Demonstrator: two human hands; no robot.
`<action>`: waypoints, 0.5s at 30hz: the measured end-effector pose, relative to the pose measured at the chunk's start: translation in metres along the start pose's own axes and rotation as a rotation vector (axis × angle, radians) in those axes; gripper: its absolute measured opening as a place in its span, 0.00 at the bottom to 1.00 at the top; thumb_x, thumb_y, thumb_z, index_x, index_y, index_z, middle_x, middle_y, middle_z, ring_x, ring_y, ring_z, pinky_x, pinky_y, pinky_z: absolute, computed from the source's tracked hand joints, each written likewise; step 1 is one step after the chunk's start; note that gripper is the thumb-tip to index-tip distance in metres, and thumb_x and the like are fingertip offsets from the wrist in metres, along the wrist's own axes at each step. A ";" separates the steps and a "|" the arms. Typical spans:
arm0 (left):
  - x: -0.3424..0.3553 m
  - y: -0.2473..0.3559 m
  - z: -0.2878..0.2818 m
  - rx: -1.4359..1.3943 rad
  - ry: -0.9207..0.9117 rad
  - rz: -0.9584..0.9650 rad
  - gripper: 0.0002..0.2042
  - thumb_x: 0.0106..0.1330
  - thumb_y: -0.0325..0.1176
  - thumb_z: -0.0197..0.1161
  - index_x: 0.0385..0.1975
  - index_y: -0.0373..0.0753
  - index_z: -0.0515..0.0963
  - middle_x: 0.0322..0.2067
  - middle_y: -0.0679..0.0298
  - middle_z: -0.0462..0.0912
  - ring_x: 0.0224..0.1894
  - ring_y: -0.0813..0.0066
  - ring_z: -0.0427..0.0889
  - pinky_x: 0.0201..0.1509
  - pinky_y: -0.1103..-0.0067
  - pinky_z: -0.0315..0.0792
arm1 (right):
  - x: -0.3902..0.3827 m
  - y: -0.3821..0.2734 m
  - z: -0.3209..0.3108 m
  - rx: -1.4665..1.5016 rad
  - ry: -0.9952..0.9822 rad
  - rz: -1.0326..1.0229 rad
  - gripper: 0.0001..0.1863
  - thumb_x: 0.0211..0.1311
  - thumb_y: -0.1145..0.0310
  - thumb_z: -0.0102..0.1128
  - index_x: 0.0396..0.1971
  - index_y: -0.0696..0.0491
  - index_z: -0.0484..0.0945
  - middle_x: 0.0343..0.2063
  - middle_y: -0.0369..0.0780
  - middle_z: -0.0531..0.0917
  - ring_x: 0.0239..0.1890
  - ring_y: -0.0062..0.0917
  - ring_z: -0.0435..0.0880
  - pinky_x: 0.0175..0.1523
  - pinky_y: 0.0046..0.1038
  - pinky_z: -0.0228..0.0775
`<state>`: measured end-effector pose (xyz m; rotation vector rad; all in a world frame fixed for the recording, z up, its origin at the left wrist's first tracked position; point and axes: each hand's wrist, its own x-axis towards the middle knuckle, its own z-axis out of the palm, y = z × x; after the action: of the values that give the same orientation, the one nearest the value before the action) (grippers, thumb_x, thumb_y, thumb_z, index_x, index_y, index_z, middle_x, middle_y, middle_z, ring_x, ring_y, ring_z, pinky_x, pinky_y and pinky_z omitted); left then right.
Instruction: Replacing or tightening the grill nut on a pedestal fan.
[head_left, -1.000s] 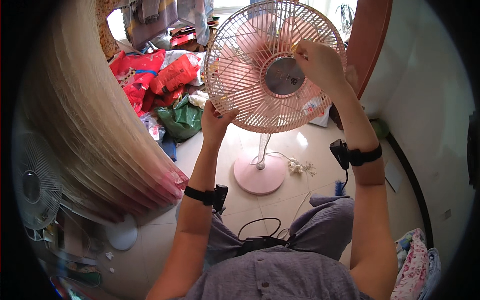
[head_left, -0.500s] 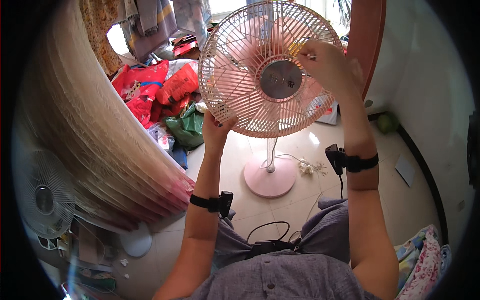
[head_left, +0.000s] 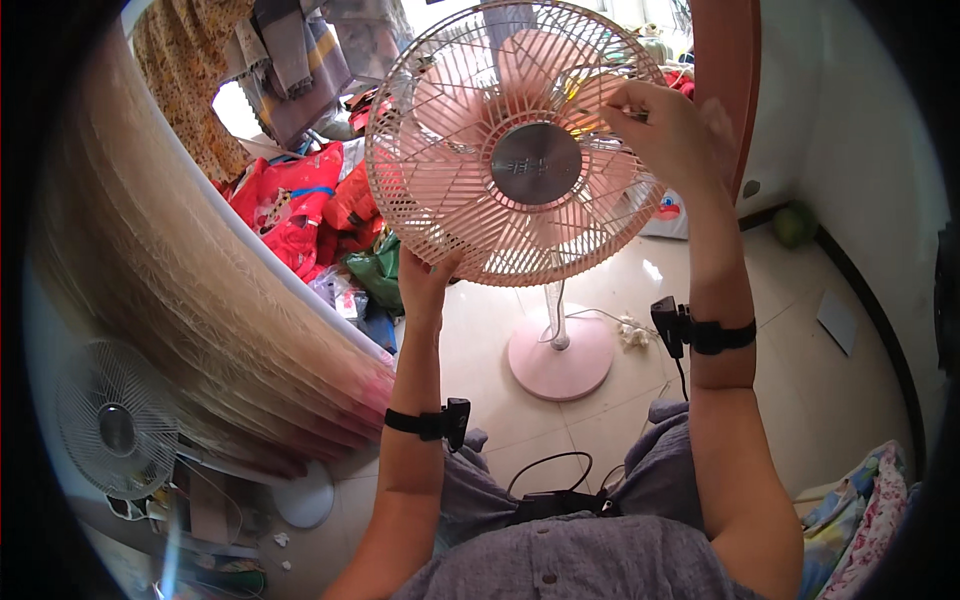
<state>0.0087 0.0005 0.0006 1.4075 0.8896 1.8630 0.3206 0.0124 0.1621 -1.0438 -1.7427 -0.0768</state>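
A pink standing fan (head_left: 470, 130) faces me, its round wire grille covering pale pink blades and a grey hub (head_left: 536, 163). Its thin pole runs down to a round pink base (head_left: 560, 360) on the tiled floor. My left hand (head_left: 428, 275) grips the lower left rim of the grille. My right hand (head_left: 665, 130) is closed on the grille's upper right part, fingers pinched on the wires. Both forearms wear black wrist straps.
A heap of red and green bags and clothes (head_left: 310, 210) lies at the left behind the fan. A white fan (head_left: 115, 430) stands at the lower left. A wooden door frame (head_left: 725, 80) rises behind my right hand. A white cord (head_left: 632, 330) lies by the base.
The fan has come closer and larger in view and shifted slightly. Both hands stay on the grille, left at the lower rim, right at the upper right.
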 end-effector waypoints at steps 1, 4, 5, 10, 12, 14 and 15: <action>0.002 -0.005 -0.004 0.010 -0.016 -0.018 0.31 0.52 0.25 0.71 0.56 0.34 0.63 0.51 0.60 0.74 0.52 0.71 0.74 0.57 0.75 0.68 | 0.002 0.002 0.004 0.094 0.018 -0.047 0.08 0.54 0.65 0.63 0.29 0.55 0.81 0.22 0.38 0.81 0.25 0.23 0.81 0.33 0.26 0.72; 0.003 -0.001 -0.001 -0.046 -0.053 -0.024 0.31 0.53 0.24 0.70 0.56 0.34 0.63 0.51 0.60 0.73 0.52 0.71 0.74 0.57 0.75 0.68 | 0.003 0.011 0.029 0.287 0.094 -0.108 0.09 0.53 0.62 0.62 0.31 0.51 0.82 0.21 0.40 0.82 0.25 0.29 0.83 0.33 0.29 0.73; 0.004 -0.003 -0.008 -0.023 -0.044 -0.020 0.30 0.54 0.23 0.68 0.57 0.34 0.62 0.51 0.60 0.73 0.52 0.72 0.74 0.57 0.75 0.68 | 0.001 0.007 0.037 0.250 0.071 -0.156 0.09 0.54 0.65 0.63 0.31 0.54 0.81 0.22 0.39 0.82 0.25 0.25 0.81 0.32 0.26 0.71; -0.001 -0.007 -0.008 0.007 -0.028 -0.033 0.31 0.55 0.22 0.67 0.58 0.35 0.61 0.53 0.59 0.72 0.54 0.71 0.73 0.59 0.75 0.67 | -0.006 0.005 0.031 0.017 0.033 -0.171 0.07 0.52 0.67 0.63 0.26 0.54 0.77 0.22 0.41 0.81 0.26 0.34 0.82 0.33 0.32 0.71; -0.004 -0.006 -0.006 0.001 -0.008 -0.053 0.31 0.55 0.22 0.67 0.59 0.35 0.60 0.53 0.59 0.71 0.55 0.70 0.73 0.60 0.75 0.67 | -0.010 0.012 0.019 -0.068 0.000 -0.150 0.07 0.51 0.68 0.62 0.25 0.55 0.76 0.22 0.43 0.81 0.27 0.38 0.81 0.33 0.35 0.71; -0.002 -0.005 -0.006 0.000 -0.017 -0.051 0.31 0.56 0.22 0.67 0.59 0.35 0.60 0.54 0.59 0.71 0.55 0.70 0.72 0.60 0.74 0.66 | -0.009 0.020 0.016 -0.083 0.004 -0.167 0.07 0.52 0.67 0.62 0.26 0.55 0.77 0.22 0.42 0.81 0.27 0.36 0.81 0.34 0.35 0.71; -0.001 -0.004 -0.006 0.002 -0.025 -0.034 0.31 0.56 0.22 0.67 0.59 0.35 0.60 0.54 0.59 0.71 0.55 0.70 0.72 0.61 0.74 0.66 | -0.010 0.019 0.014 -0.062 -0.010 -0.152 0.07 0.53 0.68 0.61 0.26 0.55 0.77 0.22 0.42 0.81 0.27 0.36 0.82 0.34 0.35 0.71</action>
<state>0.0037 0.0008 -0.0043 1.4049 0.8981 1.8159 0.3237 0.0259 0.1402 -0.9555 -1.8369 -0.2230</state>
